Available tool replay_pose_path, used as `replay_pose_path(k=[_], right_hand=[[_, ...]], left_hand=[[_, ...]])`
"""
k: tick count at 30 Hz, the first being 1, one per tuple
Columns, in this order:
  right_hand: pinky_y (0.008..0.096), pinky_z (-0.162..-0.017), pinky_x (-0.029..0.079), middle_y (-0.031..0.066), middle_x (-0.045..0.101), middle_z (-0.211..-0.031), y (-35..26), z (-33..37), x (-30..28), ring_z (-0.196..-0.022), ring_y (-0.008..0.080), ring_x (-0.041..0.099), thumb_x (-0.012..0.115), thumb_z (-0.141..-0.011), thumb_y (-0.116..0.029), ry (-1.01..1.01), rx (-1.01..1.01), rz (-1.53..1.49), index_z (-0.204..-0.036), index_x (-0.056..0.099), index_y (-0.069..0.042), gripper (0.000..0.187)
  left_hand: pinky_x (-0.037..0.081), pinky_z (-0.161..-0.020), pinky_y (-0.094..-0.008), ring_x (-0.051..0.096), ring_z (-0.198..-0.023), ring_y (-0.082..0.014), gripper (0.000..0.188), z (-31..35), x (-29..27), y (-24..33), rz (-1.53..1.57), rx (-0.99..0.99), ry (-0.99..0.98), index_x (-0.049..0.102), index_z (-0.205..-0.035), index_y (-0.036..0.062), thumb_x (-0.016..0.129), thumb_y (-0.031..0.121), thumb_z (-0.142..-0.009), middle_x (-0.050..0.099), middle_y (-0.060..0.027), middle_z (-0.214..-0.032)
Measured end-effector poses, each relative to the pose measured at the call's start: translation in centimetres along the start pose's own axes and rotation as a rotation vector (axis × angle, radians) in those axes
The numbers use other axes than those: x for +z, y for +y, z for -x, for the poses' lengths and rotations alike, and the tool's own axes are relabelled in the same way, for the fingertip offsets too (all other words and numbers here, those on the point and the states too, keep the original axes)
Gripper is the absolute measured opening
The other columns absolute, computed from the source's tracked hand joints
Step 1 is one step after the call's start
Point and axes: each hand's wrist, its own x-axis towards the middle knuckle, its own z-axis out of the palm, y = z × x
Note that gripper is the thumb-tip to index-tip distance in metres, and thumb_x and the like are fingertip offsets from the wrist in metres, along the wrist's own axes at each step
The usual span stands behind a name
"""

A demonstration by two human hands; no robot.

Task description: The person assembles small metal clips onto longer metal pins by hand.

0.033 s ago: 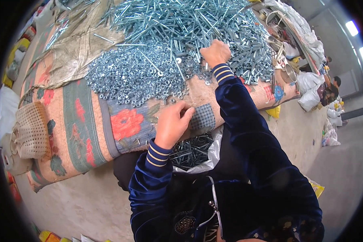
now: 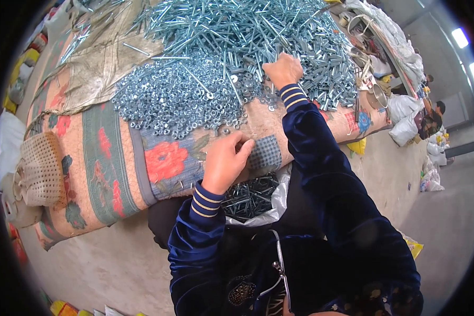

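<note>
My right hand [image 2: 283, 70] reaches out to the pile's near side, where long threaded rods [image 2: 216, 26] meet short grey metal sleeves [image 2: 329, 79]. Its fingers are bent down and closed, and the tips are hidden, so what they grip does not show. Close to the table's front edge, my left hand [image 2: 225, 162] is curled with the thumb toward the fingers; anything inside it is hidden. A heap of small nuts and washers [image 2: 174, 100] lies beyond the left hand. Below it, an open white plastic bag [image 2: 282, 197] holds many dark, thin metal pieces [image 2: 247, 200].
Flowered padding [image 2: 110, 163] with a checked patch [image 2: 264, 152] covers the table. A beige perforated basket [image 2: 42, 171] is at the left edge, a stained cloth [image 2: 100, 73] at the far left. A metal cup [image 2: 378, 96] and white sacks [image 2: 405, 118] are on the right; another person [image 2: 432, 118] is beyond.
</note>
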Motion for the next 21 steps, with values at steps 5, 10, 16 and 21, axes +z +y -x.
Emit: replay_pose_path(k=[5,10,16,21], right_hand=[[0.0412,-0.078,0.05,0.0187,0.066,-0.085,0.7,2.1,-0.9,-0.087,0.036,0.063,0.064,-0.06,-0.032,-0.047,-0.056,-0.174,-0.082,0.064,-0.004,0.036],[0.0419,-0.074,0.049,0.0191,0.066,-0.082,4.0,1.1,-0.5,-0.08,0.036,0.064,0.063,-0.069,-0.025,0.085,-0.161,-0.545,-0.095,0.058,0.001,0.038],[0.0259,-0.054,0.046,0.0056,0.063,-0.07,4.6,0.9,-5.1,-0.057,0.0119,0.059,0.067,-0.08,-0.012,0.032,-0.022,-1.306,-0.089,0.057,-0.001,0.018],[0.0293,-0.062,0.052,0.0081,0.065,-0.077,3.7,4.5,-9.5,-0.068,0.0138,0.063,0.066,-0.082,-0.005,0.019,-0.116,-1.762,-0.091,0.058,0.0,0.013]], left_hand=[[0.045,-0.057,-0.0373,0.061,-0.062,-0.0303,0.022,0.4,-0.3,-0.9,0.045,-0.046,-0.01,0.061,-0.08,0.0013,0.06,0.023,-0.084,0.061,-0.015,-0.066],[0.046,-0.055,-0.0278,0.061,-0.06,-0.0174,0.02,-0.2,0.0,-0.3,0.164,-0.085,-0.072,0.06,-0.084,-0.0002,0.058,0.019,-0.088,0.062,-0.0086,-0.067],[0.045,-0.055,-0.0211,0.059,-0.061,-0.0084,0.019,-0.1,-0.3,0.0,0.238,-0.113,-0.071,0.06,-0.09,-0.0008,0.057,0.018,-0.091,0.062,-0.0042,-0.071],[0.044,-0.053,-0.0204,0.059,-0.06,-0.0081,0.021,0.1,-0.3,0.9,0.219,-0.166,-0.041,0.06,-0.09,-0.0002,0.058,0.021,-0.091,0.063,-0.0039,-0.071]])
